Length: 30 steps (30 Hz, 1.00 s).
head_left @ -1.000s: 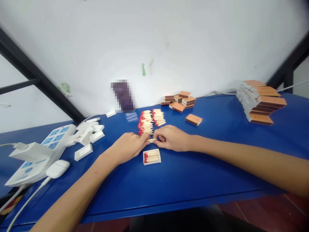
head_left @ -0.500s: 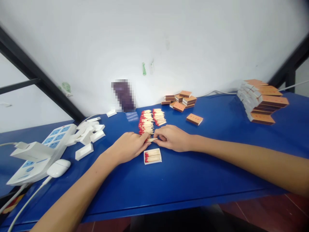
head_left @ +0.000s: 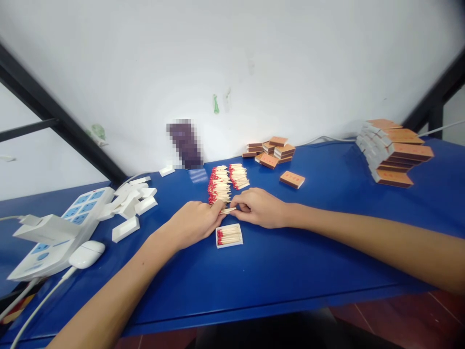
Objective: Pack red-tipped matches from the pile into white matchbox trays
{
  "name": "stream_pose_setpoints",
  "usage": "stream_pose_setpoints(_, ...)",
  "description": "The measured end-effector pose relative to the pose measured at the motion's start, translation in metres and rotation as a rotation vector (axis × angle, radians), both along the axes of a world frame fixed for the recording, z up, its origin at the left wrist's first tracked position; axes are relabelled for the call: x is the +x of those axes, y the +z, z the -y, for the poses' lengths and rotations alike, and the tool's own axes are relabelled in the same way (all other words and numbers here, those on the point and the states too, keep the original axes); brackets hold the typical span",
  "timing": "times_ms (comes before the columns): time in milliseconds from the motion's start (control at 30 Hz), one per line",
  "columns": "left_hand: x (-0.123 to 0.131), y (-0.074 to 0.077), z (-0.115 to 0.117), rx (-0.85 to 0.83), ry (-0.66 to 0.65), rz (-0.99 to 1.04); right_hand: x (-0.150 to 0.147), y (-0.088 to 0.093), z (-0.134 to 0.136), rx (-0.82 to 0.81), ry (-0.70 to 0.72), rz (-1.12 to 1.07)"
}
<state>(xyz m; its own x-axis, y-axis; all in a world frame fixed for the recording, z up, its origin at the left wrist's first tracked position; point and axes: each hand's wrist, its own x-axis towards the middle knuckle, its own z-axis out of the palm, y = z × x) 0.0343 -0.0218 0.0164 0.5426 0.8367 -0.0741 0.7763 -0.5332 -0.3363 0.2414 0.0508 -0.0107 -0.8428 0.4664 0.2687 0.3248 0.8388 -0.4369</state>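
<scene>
Several pale matchsticks (head_left: 228, 211) lie across the gap between my two hands. My left hand (head_left: 198, 220) is closed on their red-head end, thumb and fingers pinched together. At their other end my right hand (head_left: 256, 208) pinches with curled fingers. Just below the hands a white tray (head_left: 229, 245) holds a layer of red-tipped matches (head_left: 229, 235). Beyond my fingers lie a larger pile of matches (head_left: 220, 186) and a smaller pile (head_left: 239, 176) beside it, red heads to the left.
Orange matchboxes (head_left: 278, 151) are heaped by the wall, with a single matchbox (head_left: 292, 180) nearer. More boxes are stacked (head_left: 410, 151) at the right. White empty trays (head_left: 126, 229), a power strip (head_left: 82, 208) and a white earbud case (head_left: 87, 254) sit left on the blue table (head_left: 272, 276).
</scene>
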Motion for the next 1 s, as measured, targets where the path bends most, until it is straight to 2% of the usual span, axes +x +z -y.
stream_pose_setpoints(367,-0.001,-0.003,-0.001,-0.047,0.008,0.045,0.0,0.001,0.0,0.002,0.003,-0.009)
stream_pose_setpoints(633,-0.002,0.01,0.006,-0.069,0.01,0.172,0.006,0.0,0.003,-0.021,0.066,-0.172)
stream_pose_setpoints(700,-0.001,0.015,0.009,-0.13,0.002,0.254,0.007,0.0,0.005,-0.013,0.093,-0.191)
stream_pose_setpoints(867,0.0,0.024,0.015,-0.415,-0.002,0.457,0.01,0.003,0.012,-0.003,0.209,-0.096)
stream_pose_setpoints(1000,0.001,0.028,0.018,-0.503,0.03,0.553,0.011,0.003,0.017,0.003,0.227,-0.11)
